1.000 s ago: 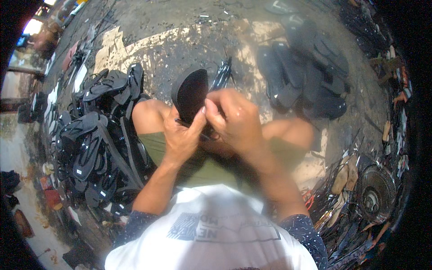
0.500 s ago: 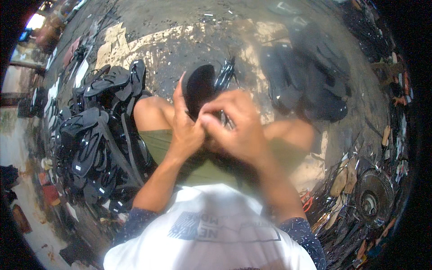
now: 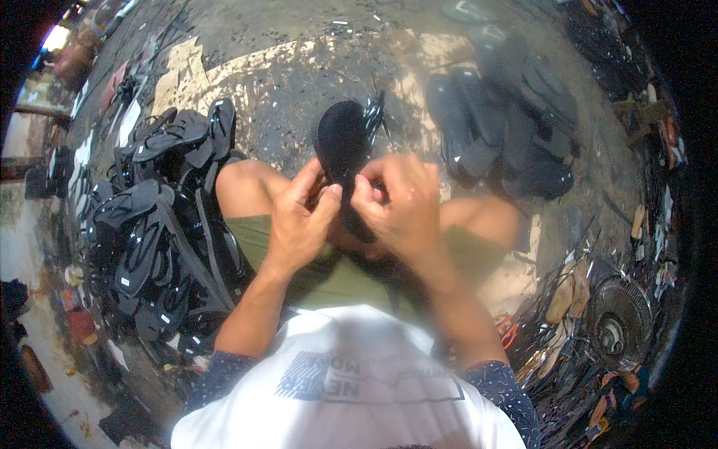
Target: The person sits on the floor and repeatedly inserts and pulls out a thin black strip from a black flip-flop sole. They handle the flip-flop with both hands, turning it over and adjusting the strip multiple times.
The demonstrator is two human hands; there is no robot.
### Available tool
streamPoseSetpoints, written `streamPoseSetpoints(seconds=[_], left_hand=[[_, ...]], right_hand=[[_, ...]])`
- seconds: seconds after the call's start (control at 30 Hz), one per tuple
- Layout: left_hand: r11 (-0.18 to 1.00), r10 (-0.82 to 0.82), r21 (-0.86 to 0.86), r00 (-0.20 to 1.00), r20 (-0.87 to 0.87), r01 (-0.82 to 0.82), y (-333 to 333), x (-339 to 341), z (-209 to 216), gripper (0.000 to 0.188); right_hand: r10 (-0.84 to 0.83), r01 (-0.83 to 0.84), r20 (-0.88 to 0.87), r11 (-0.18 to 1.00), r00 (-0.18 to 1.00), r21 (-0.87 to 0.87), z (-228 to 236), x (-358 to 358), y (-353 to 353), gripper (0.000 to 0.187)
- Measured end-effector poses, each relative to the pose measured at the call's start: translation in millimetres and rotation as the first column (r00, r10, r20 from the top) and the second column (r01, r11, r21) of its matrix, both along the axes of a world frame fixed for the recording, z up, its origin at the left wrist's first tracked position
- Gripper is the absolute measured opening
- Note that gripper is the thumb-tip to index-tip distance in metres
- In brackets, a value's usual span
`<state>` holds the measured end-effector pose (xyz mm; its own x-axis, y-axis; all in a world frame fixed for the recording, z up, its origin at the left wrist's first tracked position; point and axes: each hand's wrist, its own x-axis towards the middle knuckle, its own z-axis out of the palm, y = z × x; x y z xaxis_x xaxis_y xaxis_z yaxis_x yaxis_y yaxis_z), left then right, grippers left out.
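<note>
Black and rubbery-looking, a sandal sole (image 3: 340,138) is held above the lap (image 3: 351,288), the left hand (image 3: 301,213) grasping its left edge, the right hand (image 3: 400,196) curled at the other, its grip impossible to tell; probably light and bendy, it should hold best by both edges. Bent knees (image 3: 243,187) hem it in, heaped black flip-flops (image 3: 153,217) crowding the left one. Beyond lie shiny dark strips (image 3: 375,112) and, rightward, hazy dark footwear (image 3: 486,116).

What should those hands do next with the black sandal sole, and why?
Probably steady the black sandal sole with the left hand while the right hand works along its edge: the left grips one side, and the right's thumb and fingers are bunched at the other.
</note>
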<state>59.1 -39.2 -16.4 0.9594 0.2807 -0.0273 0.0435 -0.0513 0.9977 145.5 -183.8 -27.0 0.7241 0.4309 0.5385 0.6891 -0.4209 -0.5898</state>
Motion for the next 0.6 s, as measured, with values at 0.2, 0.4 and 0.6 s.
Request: streamPoseSetpoints(seconds=[0.2,0.4,0.6], left_hand=[[0.997,0.031,0.065,0.999,0.017,-0.032,1,0,-8,0.044],[0.988,0.061,0.138,0.994,0.092,-0.073,-9,0,-12,0.046],[0.974,0.157,0.162,0.987,0.039,-0.162,-4,3,-17,0.030]], right_hand=[[0.036,-0.036,0.013,0.999,0.999,-0.017,1,1,-2,0.015],[0.069,-0.069,0.009,0.997,0.998,-0.029,-6,3,3,0.015],[0.064,-0.064,-0.002,0.998,0.998,0.026,-6,4,-3,0.012]])
